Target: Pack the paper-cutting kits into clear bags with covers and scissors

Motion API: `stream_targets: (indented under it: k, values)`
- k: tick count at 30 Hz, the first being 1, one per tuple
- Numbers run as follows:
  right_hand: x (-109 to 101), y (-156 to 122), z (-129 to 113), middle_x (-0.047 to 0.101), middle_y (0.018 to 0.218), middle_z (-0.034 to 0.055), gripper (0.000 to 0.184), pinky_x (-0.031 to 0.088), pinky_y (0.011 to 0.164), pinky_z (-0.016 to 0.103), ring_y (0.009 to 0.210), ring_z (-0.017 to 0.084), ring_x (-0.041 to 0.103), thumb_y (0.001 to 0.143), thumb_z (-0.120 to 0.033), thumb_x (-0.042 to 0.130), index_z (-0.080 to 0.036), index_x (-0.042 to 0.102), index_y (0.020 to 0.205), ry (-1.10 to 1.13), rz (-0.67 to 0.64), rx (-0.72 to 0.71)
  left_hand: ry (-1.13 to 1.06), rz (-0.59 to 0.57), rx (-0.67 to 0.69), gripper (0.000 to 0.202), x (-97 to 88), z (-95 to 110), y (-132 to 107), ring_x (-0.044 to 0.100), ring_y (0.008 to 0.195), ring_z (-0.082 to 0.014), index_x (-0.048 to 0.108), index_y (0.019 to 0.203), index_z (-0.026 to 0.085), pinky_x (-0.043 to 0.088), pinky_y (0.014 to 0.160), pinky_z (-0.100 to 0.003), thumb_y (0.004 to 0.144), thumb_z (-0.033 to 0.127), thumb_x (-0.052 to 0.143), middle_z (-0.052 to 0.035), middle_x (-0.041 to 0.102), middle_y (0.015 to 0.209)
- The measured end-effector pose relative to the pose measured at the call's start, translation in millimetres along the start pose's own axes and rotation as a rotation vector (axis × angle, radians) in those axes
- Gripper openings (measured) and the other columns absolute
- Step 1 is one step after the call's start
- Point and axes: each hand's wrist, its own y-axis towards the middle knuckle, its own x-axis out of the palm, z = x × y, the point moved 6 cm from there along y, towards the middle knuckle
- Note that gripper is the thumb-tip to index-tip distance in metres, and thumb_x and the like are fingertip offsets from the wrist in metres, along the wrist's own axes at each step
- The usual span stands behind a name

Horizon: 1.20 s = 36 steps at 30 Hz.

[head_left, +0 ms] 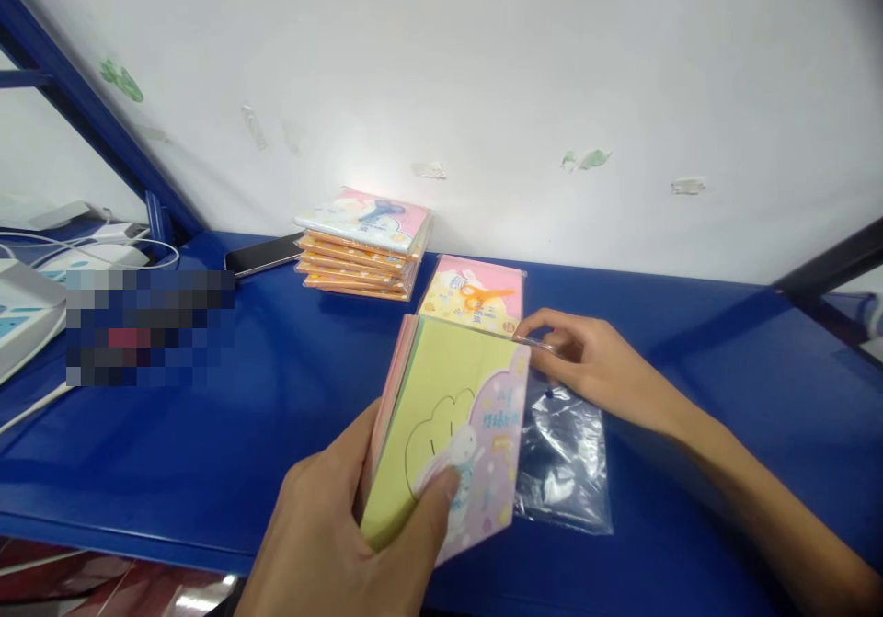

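Observation:
My left hand (345, 507) is wrapped round a thick pad of coloured paper sheets (441, 415), its thumb pressed on the front. The pad shows a yellow sheet with a line drawing and a lilac cover with a white rabbit. To its right, my right hand (579, 355) pinches the upper edge of a clear plastic bag (566, 461), which hangs down over the blue desk. Just behind the pad lies a pink and yellow packet (473, 291) with orange scissors (487, 296) on it.
A stack of several wrapped packets (362, 258) stands by the wall, blue scissors (379, 215) on top. Left of it lies a dark phone (266, 255). White power strips and cables (103, 254) crowd the left end of the blue desk (276, 359). Blue metal posts (103, 130) rise at the side.

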Motion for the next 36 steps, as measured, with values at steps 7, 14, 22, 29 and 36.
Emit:
stream_targets:
  k: [7, 14, 22, 29, 36]
  values:
    - [-7, -10, -13, 0.051, 0.055, -0.0064, 0.022, 0.038, 0.05, 0.026, 0.052, 0.013, 0.049, 0.091, -0.041, 0.064, -0.027, 0.06, 0.108, 0.095, 0.006, 0.027, 0.56, 0.201, 0.268, 0.027, -25.8, 19, 7, 0.076, 0.069, -0.03, 0.069, 0.103, 0.032, 0.051, 0.05, -0.032, 0.087, 0.05, 0.057, -0.002, 0.081, 0.09]
    - [-2, -10, -13, 0.053, 0.054, -0.0063, 0.021, 0.033, 0.047, 0.025, 0.05, 0.012, 0.049, 0.091, -0.038, 0.065, -0.025, 0.059, 0.107, 0.146, -0.034, 0.038, 0.815, 0.278, 0.301, 0.034, -42.2, 32, 25, 0.075, 0.067, -0.0328, 0.068, 0.113, 0.034, 0.046, 0.049, -0.034, 0.088, 0.049, 0.051, -0.0018, 0.081, 0.087]
    - [-1, -8, -12, 0.051, 0.055, -0.0068, 0.023, 0.03, 0.047, 0.024, 0.05, 0.011, 0.046, 0.09, -0.04, 0.066, -0.024, 0.059, 0.106, 0.168, -0.066, 0.054, 0.711, 0.277, 0.238, 0.042, -60.5, 22, 43, 0.076, 0.077, -0.0319, 0.069, 0.118, 0.036, 0.053, 0.053, -0.035, 0.081, 0.053, 0.059, -0.0001, 0.081, 0.097]
    - [3, -4, -4, 0.057, 0.056, -0.0048, 0.028, 0.029, 0.048, 0.026, 0.05, 0.011, 0.044, 0.093, -0.045, 0.061, -0.023, 0.061, 0.111, 0.126, -0.096, 0.048, 0.429, 0.226, 0.145, 0.046, -67.3, 6, 50, 0.078, 0.08, -0.0292, 0.071, 0.117, 0.035, 0.062, 0.058, -0.032, 0.076, 0.057, 0.068, 0.0028, 0.082, 0.1]
    - [6, -4, 0, 0.061, 0.059, -0.0014, 0.042, 0.029, 0.049, 0.027, 0.052, 0.012, 0.048, 0.095, -0.053, 0.058, -0.022, 0.067, 0.121, 0.083, -0.104, 0.094, 0.278, 0.276, 0.116, 0.044, -69.4, 0, 45, 0.078, 0.089, -0.0331, 0.074, 0.11, 0.032, 0.067, 0.066, -0.037, 0.074, 0.055, 0.072, 0.0002, 0.081, 0.105]
